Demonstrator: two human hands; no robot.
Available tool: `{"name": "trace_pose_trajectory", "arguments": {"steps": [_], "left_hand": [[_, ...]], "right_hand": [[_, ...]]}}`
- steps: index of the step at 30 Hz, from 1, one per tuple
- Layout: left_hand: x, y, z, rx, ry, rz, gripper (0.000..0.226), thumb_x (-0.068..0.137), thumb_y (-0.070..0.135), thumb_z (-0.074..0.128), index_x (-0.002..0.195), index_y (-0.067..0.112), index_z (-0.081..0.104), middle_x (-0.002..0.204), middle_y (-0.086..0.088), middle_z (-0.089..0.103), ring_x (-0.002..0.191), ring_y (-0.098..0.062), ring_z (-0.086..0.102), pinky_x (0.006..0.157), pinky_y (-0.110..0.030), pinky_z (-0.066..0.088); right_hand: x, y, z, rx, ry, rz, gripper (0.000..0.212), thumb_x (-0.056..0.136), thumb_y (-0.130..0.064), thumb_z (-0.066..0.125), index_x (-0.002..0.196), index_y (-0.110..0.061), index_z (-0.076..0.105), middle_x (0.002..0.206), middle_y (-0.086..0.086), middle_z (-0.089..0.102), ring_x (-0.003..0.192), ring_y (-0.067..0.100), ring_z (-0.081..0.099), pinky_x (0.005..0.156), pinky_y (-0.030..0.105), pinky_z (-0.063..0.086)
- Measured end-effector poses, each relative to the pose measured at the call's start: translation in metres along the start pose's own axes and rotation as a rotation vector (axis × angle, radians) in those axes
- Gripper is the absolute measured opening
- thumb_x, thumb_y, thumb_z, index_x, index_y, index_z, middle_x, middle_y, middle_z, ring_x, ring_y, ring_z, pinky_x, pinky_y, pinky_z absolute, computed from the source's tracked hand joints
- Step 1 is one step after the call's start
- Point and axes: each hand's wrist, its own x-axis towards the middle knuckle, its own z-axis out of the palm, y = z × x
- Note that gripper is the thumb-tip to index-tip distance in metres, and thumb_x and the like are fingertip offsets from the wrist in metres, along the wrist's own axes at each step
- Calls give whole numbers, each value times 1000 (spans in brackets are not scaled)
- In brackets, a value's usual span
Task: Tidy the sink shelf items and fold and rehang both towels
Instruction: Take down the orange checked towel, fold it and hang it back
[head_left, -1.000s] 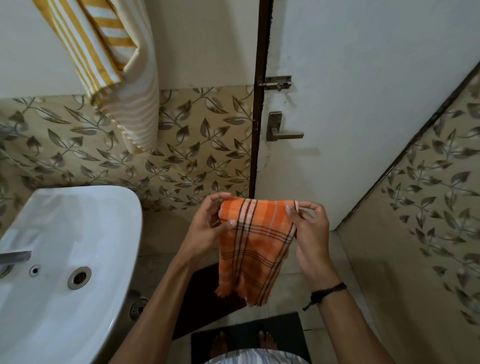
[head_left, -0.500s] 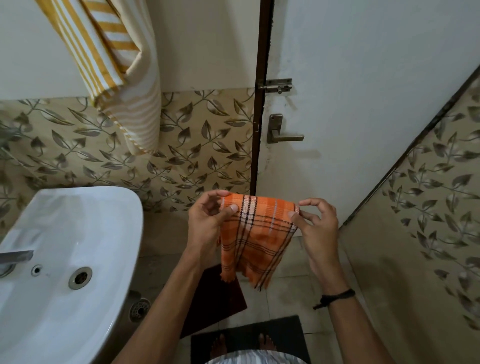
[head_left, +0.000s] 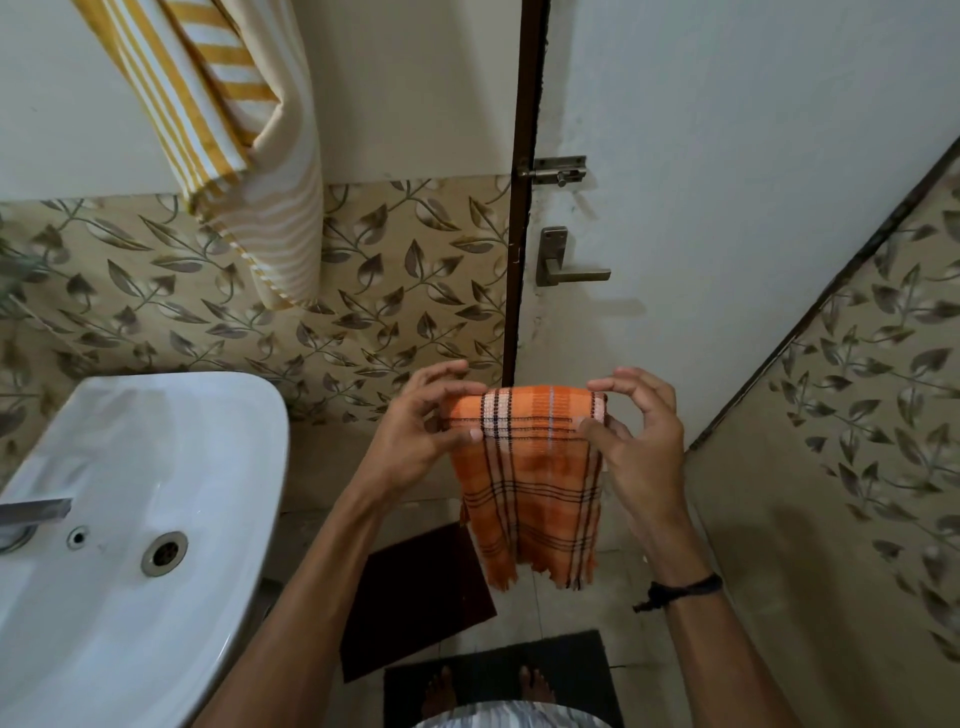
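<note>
As left hand (head_left: 415, 434) and right hand (head_left: 641, 447) pinch its top edge, the orange towel (head_left: 530, 499) hangs free.

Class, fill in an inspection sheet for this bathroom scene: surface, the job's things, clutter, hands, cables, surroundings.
Surface: white sink with tap and drain; shelf not in view.
Job's things: orange checked towel, top edge folded over, hanging between the hands; yellow striped towel hanging on the wall, upper left.
Clutter: nothing seen.
Hands: left hand and right hand each pinch a top corner of the orange checked towel.
Cables: nothing seen.
Surroundings: white door with lever handle and bolt; leaf-patterned tiles; brown mat and black mat on the floor.
</note>
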Motion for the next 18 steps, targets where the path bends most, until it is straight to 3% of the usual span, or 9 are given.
{"name": "trace_pose_trajectory", "arguments": {"steps": [3, 6, 8, 12, 16, 18], "left_hand": [[5, 5, 6, 116, 101, 10, 43, 75, -1, 83, 102, 32, 76, 134, 9, 56, 125, -7, 55, 93, -28, 53], [11, 3, 17, -12, 287, -36, 34, 74, 0, 84, 87, 29, 74, 123, -6, 62, 110, -23, 65, 84, -39, 61], [16, 0, 20, -31, 312, -72, 32, 75, 3, 85, 83, 32, 74, 120, -8, 63, 108, -29, 68, 85, -48, 62], [20, 9, 18, -68, 239, -127, 31, 79, 2, 82, 80, 33, 81, 120, -2, 59, 115, -27, 63, 91, -43, 60], [22, 22, 18, -365, 181, -273, 23, 76, -9, 78, 85, 12, 81, 121, -5, 66, 114, -24, 65, 90, -39, 58], [22, 27, 24, -560, 172, -337, 21, 80, -15, 71, 87, 5, 74, 98, -8, 76, 91, -25, 73, 73, -36, 62]], "right_hand": [[3, -2, -5, -73, -92, -34, 43, 77, 11, 78, 94, -28, 70, 128, 0, 45, 123, -5, 50, 87, 19, 57], [5, -1, -3, -153, -34, -45, 39, 76, 6, 80, 89, -28, 68, 117, 0, 49, 116, -1, 54, 82, 12, 56], [5, 1, 0, -228, 13, -62, 33, 79, 10, 77, 88, -20, 71, 110, 0, 51, 106, -6, 57, 78, 6, 53], [7, -3, 1, -297, 64, -100, 28, 81, 12, 73, 88, -15, 72, 104, 0, 57, 97, -14, 58, 81, 7, 53], [16, -4, 6, -165, 206, 22, 37, 77, 7, 79, 88, -25, 65, 113, 1, 53, 98, -6, 59, 81, 9, 54], [18, 2, 12, 82, 284, 187, 40, 76, 8, 79, 94, -22, 61, 111, 4, 57, 90, 0, 65, 75, 18, 57]]}}
